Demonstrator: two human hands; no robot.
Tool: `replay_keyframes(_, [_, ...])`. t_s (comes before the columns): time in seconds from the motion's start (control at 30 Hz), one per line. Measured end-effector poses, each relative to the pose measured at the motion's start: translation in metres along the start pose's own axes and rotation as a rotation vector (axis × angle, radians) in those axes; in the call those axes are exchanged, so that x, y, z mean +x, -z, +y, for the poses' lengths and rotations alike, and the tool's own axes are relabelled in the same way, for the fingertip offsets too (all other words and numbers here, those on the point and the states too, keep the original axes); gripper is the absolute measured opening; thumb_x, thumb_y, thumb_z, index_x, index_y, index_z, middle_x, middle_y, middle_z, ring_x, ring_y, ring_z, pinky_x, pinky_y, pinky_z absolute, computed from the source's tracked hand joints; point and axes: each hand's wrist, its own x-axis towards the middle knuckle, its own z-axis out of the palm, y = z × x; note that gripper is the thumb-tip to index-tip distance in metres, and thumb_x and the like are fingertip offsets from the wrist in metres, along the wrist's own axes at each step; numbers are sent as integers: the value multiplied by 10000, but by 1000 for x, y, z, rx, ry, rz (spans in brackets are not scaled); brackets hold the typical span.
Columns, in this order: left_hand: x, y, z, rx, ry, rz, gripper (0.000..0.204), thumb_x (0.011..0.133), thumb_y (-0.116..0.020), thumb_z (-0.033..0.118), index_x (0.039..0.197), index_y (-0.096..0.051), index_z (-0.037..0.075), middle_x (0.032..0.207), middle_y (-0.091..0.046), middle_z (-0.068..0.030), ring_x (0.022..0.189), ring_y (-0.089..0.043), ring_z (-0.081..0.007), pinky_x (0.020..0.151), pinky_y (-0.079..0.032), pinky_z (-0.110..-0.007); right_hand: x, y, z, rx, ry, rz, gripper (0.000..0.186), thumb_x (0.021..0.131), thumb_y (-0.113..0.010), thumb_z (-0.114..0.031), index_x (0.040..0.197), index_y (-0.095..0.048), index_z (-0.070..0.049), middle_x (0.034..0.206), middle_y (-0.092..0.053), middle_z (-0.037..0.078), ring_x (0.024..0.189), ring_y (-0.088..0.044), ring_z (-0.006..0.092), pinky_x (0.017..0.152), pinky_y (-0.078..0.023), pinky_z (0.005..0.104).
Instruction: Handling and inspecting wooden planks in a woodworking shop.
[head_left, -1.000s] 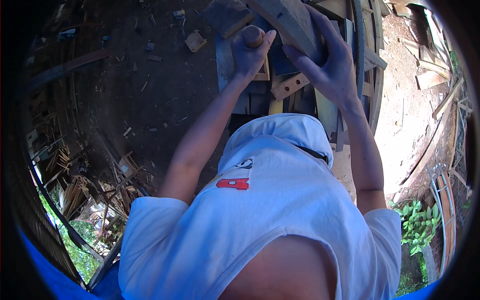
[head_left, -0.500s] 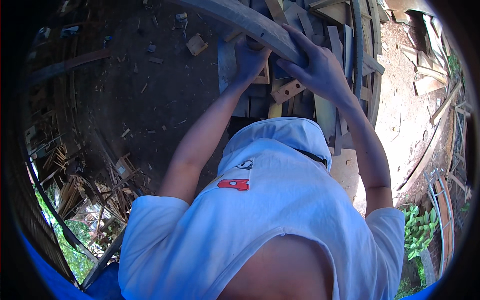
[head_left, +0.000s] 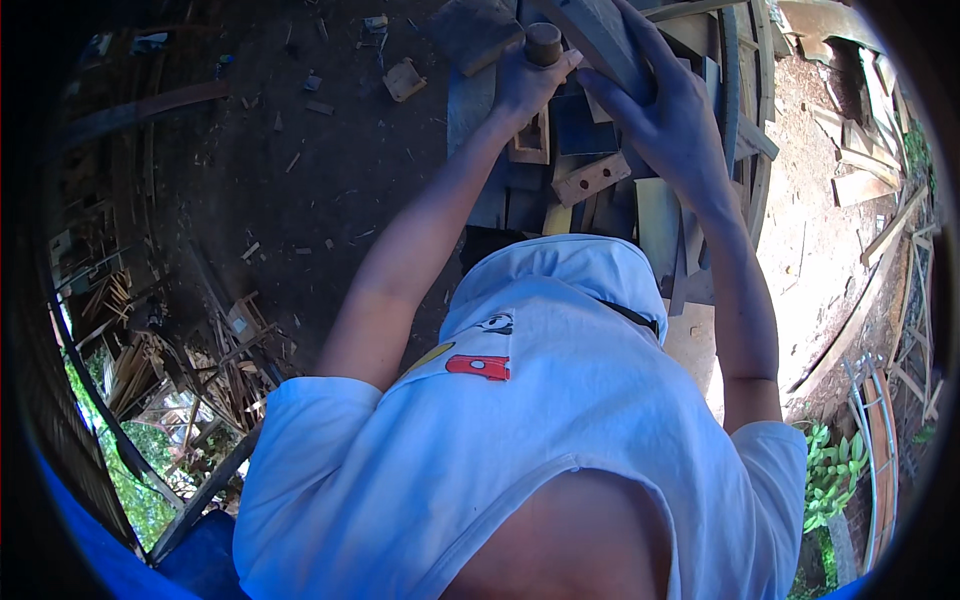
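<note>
My left hand (head_left: 525, 85) is closed around a round wooden handle (head_left: 543, 44), whose blunt end points up; the rest of the tool is hidden. A long, thick wooden beam (head_left: 597, 40) runs up past the top edge. My right hand (head_left: 675, 125) grips the beam's near end, with thumb and fingers on either side. Below the hands lie a wood block with two round holes (head_left: 590, 180) and a wood piece with a rectangular slot (head_left: 530, 142). A dark, broad block (head_left: 475, 35) shows just beyond my left hand.
Curved wooden strips (head_left: 735, 110) stand along the right side of the work area. Wood scraps (head_left: 865, 150) lie on the sunlit ground at right. A small wood offcut (head_left: 403, 80) and chips are on the dark floor at left, with a pile of sticks (head_left: 140, 370) farther left.
The beam has swung from lying across the view to pointing away from me. My left hand has come out from beneath it, showing the handle. My right hand has shifted slightly right with the beam.
</note>
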Motion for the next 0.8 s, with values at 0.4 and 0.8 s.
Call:
replay_keyframes(0.4, [-8,38,9,-422,24,216,182,806,-755,95,779,-576,74,647,-580,-12,611,-582,-120,630,-465,-280,-21,-7,34,39,-238,18,698,813,-666,-468,1394,-434,-158,1001,-689,171,890,-693,302,820,-529,408])
replay_keyframes(0.8, [-26,33,12,-241,57,176,190,812,-766,151,752,-599,85,671,-601,-5,643,-604,-107,645,-484,-269,-37,-14,32,105,-395,-98,700,803,-685,-439,1394,-436,-158,998,-685,176,892,-692,293,820,-529,398])
